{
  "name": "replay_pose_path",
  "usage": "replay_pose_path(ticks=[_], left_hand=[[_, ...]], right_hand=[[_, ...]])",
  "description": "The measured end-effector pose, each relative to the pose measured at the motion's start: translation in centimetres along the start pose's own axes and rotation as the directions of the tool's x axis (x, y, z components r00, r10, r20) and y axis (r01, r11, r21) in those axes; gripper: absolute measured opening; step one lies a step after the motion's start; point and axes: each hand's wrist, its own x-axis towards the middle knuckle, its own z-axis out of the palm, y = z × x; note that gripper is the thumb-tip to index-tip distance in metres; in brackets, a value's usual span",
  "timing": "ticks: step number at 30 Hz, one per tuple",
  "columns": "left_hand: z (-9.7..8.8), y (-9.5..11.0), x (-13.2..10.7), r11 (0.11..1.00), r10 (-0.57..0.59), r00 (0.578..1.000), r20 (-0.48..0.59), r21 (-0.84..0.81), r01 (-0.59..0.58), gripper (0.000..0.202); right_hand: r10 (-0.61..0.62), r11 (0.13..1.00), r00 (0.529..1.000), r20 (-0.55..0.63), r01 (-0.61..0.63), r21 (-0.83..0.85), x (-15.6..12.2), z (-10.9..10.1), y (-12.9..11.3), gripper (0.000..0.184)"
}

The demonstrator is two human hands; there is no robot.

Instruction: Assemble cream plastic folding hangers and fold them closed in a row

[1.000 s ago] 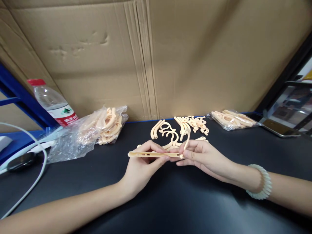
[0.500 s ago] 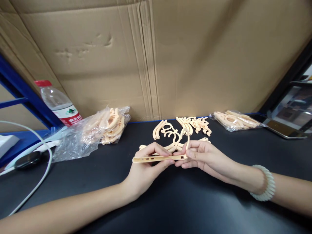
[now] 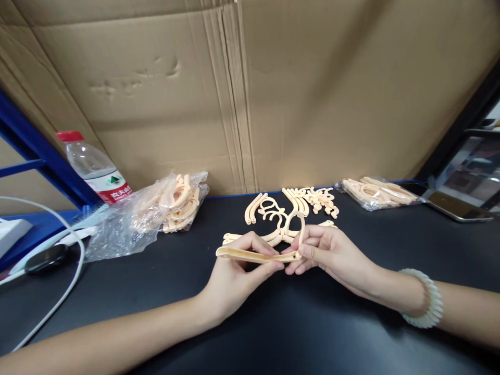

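Observation:
My left hand (image 3: 234,271) pinches a long, beige plastic hanger arm (image 3: 250,255) held level above the black table (image 3: 250,323). My right hand (image 3: 324,252) grips the arm's right end together with a curved beige hook piece (image 3: 300,226) that rises from that end. Both hands meet over the table's middle. Just behind them lies a loose pile of beige hanger parts (image 3: 289,208).
A clear bag of beige parts (image 3: 172,203) lies at the left, another bag (image 3: 375,192) at the right. A water bottle (image 3: 94,169) leans on a blue rack. A white cable (image 3: 58,291) and a phone (image 3: 457,205) lie at the edges. A cardboard wall (image 3: 250,94) stands behind.
The hanger arm has turned slightly in my hands, so its slotted side no longer faces me. Both hands stayed in about the same place.

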Motion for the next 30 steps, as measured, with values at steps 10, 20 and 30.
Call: replay_pose_path(ticks=[10,20,30], left_hand=[[0.2,0.5,-0.1,1.000,-0.006,1.000,0.017,0.000,0.006,0.018],[0.6,0.3,0.3,0.968,-0.173,0.984,-0.036,-0.189,0.163,0.019],[1.0,0.5,0.1,0.908,-0.253,0.959,0.131,-0.310,0.282,0.024]], right_hand=[[0.000,1.000,0.999,-0.034,-0.001,-0.030,0.1,0.1,0.6,0.026],[-0.100,0.995,0.993,-0.055,0.100,-0.015,-0.3,0.8,0.3,0.019],[-0.140,0.980,0.988,-0.060,0.130,-0.150,-0.2,1.1,0.3,0.018]])
